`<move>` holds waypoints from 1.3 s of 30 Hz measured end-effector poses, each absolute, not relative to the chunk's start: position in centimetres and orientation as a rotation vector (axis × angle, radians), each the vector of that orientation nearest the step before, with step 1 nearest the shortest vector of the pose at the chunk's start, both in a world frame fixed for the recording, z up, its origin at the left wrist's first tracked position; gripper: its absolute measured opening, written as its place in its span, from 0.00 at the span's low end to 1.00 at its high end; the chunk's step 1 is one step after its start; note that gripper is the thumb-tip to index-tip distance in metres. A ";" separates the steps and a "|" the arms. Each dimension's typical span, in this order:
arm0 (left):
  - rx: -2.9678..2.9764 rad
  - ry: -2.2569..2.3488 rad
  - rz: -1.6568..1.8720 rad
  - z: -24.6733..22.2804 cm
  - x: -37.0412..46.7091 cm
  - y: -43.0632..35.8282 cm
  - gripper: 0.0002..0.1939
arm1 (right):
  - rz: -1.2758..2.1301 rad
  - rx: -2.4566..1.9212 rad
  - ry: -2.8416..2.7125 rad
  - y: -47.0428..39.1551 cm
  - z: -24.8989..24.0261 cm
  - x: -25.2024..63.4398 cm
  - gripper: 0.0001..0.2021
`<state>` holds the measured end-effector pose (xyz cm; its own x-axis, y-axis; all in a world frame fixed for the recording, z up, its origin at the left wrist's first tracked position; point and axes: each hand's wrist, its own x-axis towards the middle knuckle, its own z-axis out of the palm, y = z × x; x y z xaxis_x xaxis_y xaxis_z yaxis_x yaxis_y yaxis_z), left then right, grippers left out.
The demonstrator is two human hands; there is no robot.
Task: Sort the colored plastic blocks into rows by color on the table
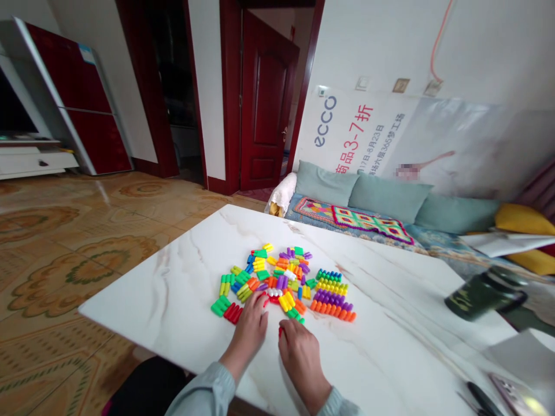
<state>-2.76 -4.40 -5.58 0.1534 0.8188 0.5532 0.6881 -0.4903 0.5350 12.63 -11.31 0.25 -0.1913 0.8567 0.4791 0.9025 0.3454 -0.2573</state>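
Many small colored plastic pieces (pixel 261 275) lie in a loose cluster on the white marbled table (pixel 173 289). To their right, more pieces stand in neat rows (pixel 332 300), green, yellow, purple and orange. My left hand (pixel 254 318) is at the cluster's near edge, fingers closed around a red piece (pixel 265 299), right of a red group (pixel 233 312). Nearer to me, my right hand (pixel 299 346) is closed with a red piece (pixel 280 331) showing at its fingertips, just below a green group (pixel 296 315).
A dark green lidded mug (pixel 485 293) stands at the table's right. A phone (pixel 515 396) and a black object (pixel 483 398) lie at the lower right, near a paper sheet (pixel 522 358). Beyond the table is a sofa with cushions (pixel 385 196).
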 end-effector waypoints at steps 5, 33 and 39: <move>2.298 1.512 1.282 -6.0 -2.8 -4.1 0.21 | -0.040 -1.520 -1.648 -12.4 0.2 19.1 0.12; 2.370 1.493 1.301 -5.8 -3.1 -3.7 0.20 | 0.213 -2.030 -1.304 -10.1 -1.3 21.6 0.15; 2.394 1.507 1.278 -5.9 -2.9 -3.9 0.19 | 0.179 -2.021 -1.294 -10.5 -1.1 20.9 0.16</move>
<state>-2.89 -3.90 -5.91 0.1901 0.7641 0.6165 0.7333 -0.5280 0.4283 20.93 -10.49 -1.09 0.4867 0.8365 0.2516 0.7368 -0.2384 -0.6327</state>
